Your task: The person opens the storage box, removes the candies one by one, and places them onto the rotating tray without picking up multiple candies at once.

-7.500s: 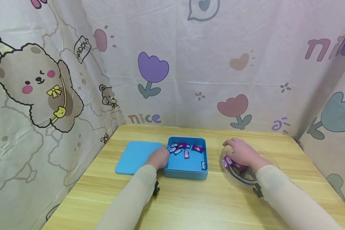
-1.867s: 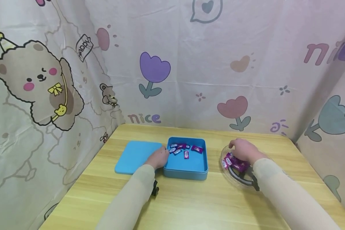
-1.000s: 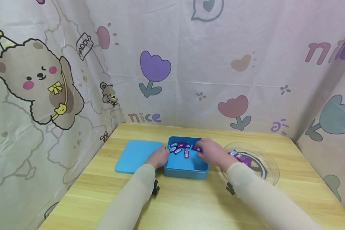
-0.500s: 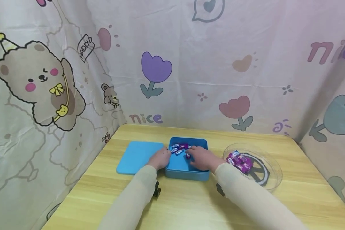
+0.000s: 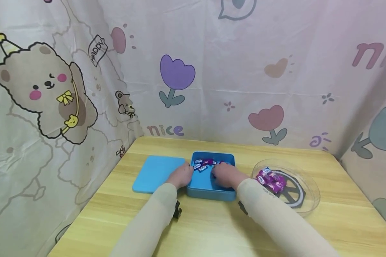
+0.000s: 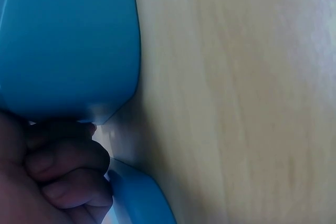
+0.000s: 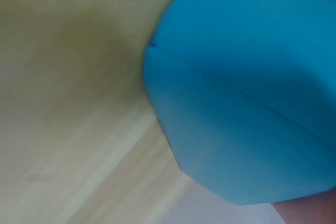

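In the head view my left hand [image 5: 181, 175] grips the left wall of a blue rectangular box [image 5: 210, 194]; its curled fingers also show against the box in the left wrist view. My right hand [image 5: 226, 175] is down inside the box, fingers curled at a small wrapped candy, which they mostly hide. Several more wrapped candies [image 5: 202, 167], purple and dark blue, lie toward the back of the box. The right wrist view shows mostly the box wall [image 7: 236, 140].
A clear round dish [image 5: 315, 200] with a pile of purple-wrapped candies [image 5: 271, 180] stands to the right, below my right sleeve. A flat blue lid [image 5: 156, 173] lies left of the box. A printed curtain [image 5: 212, 107] borders the wooden table [image 5: 199, 228].
My right hand has moved left from the clear dish into the box and closed in on the lone pink candy. The candy once in the box's near right corner is gone. My left hand stays.
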Tool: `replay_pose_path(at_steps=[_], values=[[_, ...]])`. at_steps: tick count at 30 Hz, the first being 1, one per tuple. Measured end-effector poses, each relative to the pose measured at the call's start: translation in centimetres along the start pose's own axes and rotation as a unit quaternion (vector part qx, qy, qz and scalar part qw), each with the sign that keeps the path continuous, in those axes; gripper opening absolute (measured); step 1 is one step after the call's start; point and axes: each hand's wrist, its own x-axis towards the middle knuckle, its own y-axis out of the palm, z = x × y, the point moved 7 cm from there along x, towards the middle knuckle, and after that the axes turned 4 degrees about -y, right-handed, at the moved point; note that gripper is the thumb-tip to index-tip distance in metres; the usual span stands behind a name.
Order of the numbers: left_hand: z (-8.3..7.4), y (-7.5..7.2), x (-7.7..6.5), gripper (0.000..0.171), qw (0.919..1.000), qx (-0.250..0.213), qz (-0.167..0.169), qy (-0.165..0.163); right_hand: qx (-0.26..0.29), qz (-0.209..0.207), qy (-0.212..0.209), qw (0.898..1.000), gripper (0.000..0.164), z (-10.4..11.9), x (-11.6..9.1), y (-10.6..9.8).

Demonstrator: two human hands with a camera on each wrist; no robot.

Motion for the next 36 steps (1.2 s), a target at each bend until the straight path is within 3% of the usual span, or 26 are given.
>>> replay_pose_path(at_steps=[10,23,36], values=[[-0.13,-0.17,0.29,0.050,0.9999,0.011,-0.003,0.010,-0.026,-0.023,0.002,0.999,0.018,0.47,0.39,-0.41],[0.28,0.18,0.49,0.050,0.9999,0.004,0.002,-0.010,-0.033,-0.054,-0.003,0.998,0.013,0.64,0.28,-0.46],[0.21,0.09,0.50,0.050,0.9998,0.015,0.004,-0.008,-0.045,-0.046,-0.011,0.998,0.036,0.67,0.46,0.52]])
